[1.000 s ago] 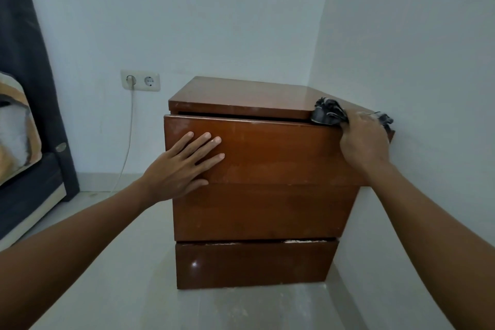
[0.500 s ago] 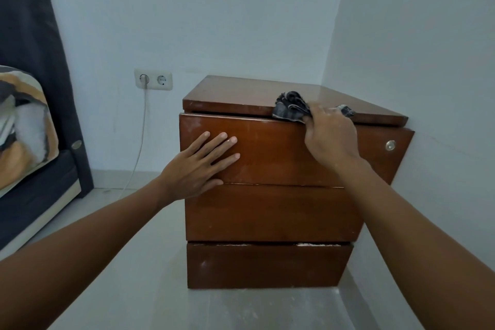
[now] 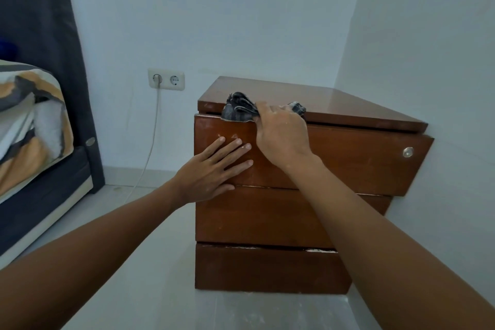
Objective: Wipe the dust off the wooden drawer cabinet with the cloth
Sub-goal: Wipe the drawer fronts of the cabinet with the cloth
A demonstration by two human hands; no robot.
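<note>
The wooden drawer cabinet (image 3: 348, 163) stands in the room's corner, brown and glossy, with three drawer fronts and a round metal lock at the upper right. A dark grey cloth (image 3: 238, 110) is bunched on the front edge of its top, near the left corner. My right hand (image 3: 281, 134) grips the cloth and hangs over the top drawer's upper edge. Flat against the top drawer front at its left side lies my left hand (image 3: 211, 169), fingers straight and spread.
A double wall socket (image 3: 166, 79) with a white cable running down sits left of the cabinet. A bed with a patterned cover (image 3: 29, 120) and dark frame fills the left edge. White walls close in behind and to the right. Pale tiled floor (image 3: 150, 262) lies below.
My right hand has dragged the cloth leftward along the cabinet top's front edge, from the right corner to near the left corner. My left hand stays pressed on the top drawer.
</note>
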